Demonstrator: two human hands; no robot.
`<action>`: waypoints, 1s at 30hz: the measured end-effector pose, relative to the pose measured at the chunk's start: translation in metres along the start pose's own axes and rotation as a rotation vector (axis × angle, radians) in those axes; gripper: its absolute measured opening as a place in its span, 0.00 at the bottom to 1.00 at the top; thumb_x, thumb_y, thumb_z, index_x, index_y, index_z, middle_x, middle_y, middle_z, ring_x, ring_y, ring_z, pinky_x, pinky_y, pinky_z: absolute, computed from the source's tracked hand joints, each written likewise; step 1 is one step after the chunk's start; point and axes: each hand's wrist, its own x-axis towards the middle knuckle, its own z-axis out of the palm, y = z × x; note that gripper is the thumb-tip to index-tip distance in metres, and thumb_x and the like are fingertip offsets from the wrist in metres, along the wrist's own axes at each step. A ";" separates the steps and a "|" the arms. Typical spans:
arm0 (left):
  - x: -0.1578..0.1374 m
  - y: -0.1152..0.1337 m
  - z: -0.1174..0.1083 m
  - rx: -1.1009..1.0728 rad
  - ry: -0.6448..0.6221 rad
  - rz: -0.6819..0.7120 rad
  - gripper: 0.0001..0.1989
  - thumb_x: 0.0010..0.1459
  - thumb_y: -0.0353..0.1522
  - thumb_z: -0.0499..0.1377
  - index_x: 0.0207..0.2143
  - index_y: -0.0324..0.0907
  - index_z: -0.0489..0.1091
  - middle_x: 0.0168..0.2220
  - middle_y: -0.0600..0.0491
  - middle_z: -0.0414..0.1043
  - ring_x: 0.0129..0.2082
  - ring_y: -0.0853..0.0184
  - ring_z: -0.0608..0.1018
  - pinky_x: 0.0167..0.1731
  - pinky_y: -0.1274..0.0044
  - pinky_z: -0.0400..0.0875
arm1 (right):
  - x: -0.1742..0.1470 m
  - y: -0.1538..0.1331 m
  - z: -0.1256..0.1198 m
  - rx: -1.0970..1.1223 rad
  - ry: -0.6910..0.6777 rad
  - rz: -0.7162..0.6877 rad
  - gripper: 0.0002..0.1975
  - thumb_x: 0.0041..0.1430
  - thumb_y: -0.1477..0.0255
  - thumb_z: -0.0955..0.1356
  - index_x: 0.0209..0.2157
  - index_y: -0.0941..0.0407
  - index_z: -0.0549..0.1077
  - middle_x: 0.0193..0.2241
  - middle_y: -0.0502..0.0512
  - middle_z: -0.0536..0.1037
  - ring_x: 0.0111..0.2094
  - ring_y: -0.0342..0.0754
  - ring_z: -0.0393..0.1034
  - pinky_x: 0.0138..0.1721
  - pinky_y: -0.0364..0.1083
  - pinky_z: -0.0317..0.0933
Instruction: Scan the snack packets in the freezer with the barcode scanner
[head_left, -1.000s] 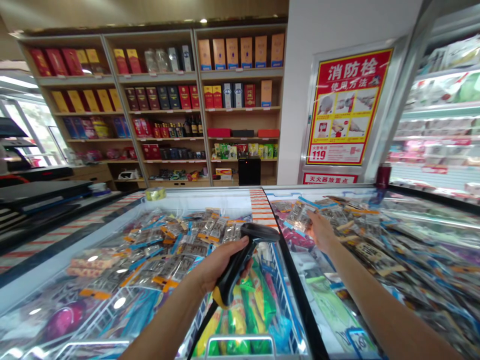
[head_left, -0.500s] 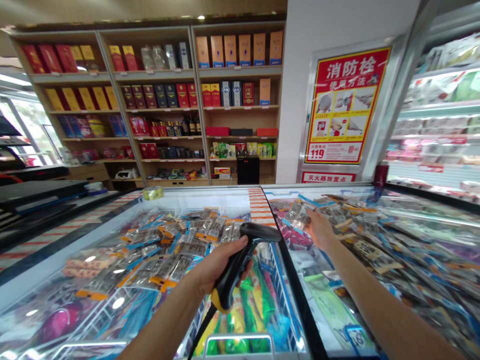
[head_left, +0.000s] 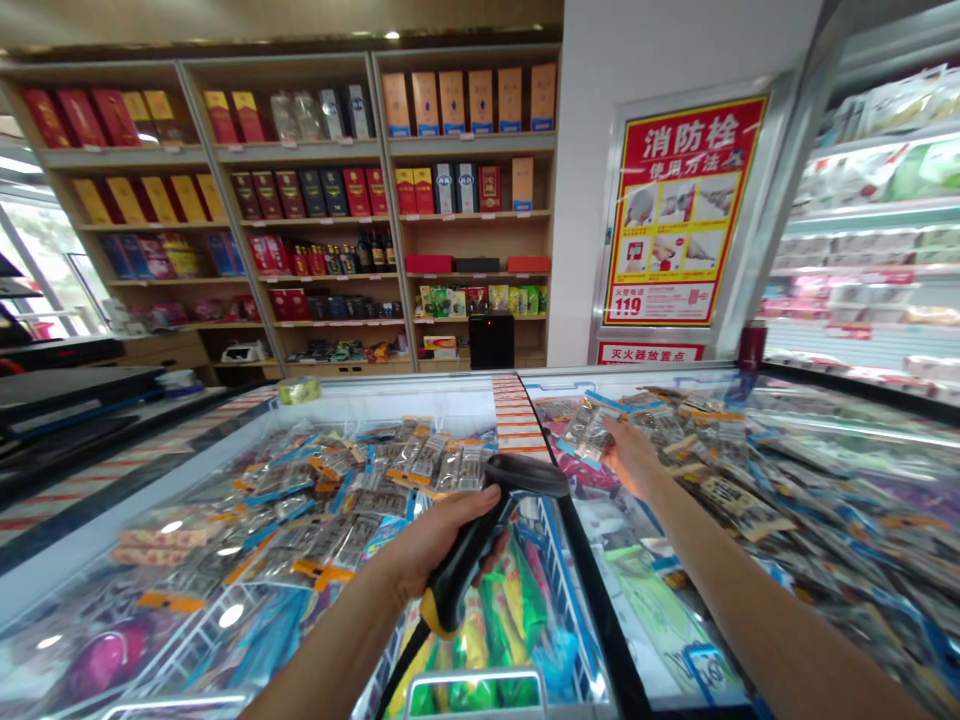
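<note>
My left hand (head_left: 442, 540) is wrapped round the handle of a black and yellow barcode scanner (head_left: 469, 560), its head pointing right over the freezer divider. A cable runs down from its base. Farther right, my right hand (head_left: 630, 458) pinches a small clear packet (head_left: 589, 428) with blue edges and dark contents, above a pile of similar packets (head_left: 742, 500). Below the scanner lie green and yellow bags (head_left: 487, 640) in a wire basket. On the left, packets with orange and blue edges (head_left: 360, 490) are heaped in the other freezer section.
A black divider bar (head_left: 592, 590) splits the freezer. Wooden shelves (head_left: 390, 225) with boxes and bottles stand behind, beside a red poster (head_left: 682, 215) on the wall. A dark device (head_left: 75, 390) rests at the left, and a refrigerated display (head_left: 877, 215) is at the right.
The view has shifted slightly, moving the background a little left. The scanner sits slightly lower and farther right in the picture. Both hands keep their hold.
</note>
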 end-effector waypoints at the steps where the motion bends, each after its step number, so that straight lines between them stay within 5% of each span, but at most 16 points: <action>1: 0.000 0.000 -0.001 0.007 -0.014 0.007 0.18 0.46 0.44 0.54 0.28 0.36 0.66 0.20 0.52 0.67 0.16 0.74 0.67 0.15 0.82 0.58 | 0.000 0.001 0.000 -0.017 -0.005 0.001 0.05 0.46 0.72 0.63 0.28 0.53 0.67 0.25 0.50 0.76 0.32 0.48 0.71 0.29 0.46 0.66; 11: 0.003 0.008 -0.015 -0.038 0.005 0.064 0.15 0.47 0.40 0.55 0.26 0.35 0.65 0.20 0.50 0.69 0.20 0.70 0.71 0.22 0.80 0.63 | 0.005 0.011 -0.006 -0.186 -0.139 -0.130 0.14 0.39 0.74 0.68 0.34 0.56 0.70 0.30 0.49 0.77 0.33 0.46 0.70 0.36 0.45 0.63; 30: 0.012 -0.002 -0.005 -0.088 -0.067 -0.009 0.15 0.47 0.39 0.54 0.28 0.34 0.66 0.21 0.50 0.67 0.16 0.73 0.69 0.16 0.81 0.60 | 0.007 0.009 0.002 -0.013 -0.135 -0.026 0.10 0.44 0.76 0.65 0.32 0.53 0.69 0.28 0.47 0.77 0.35 0.47 0.70 0.34 0.45 0.66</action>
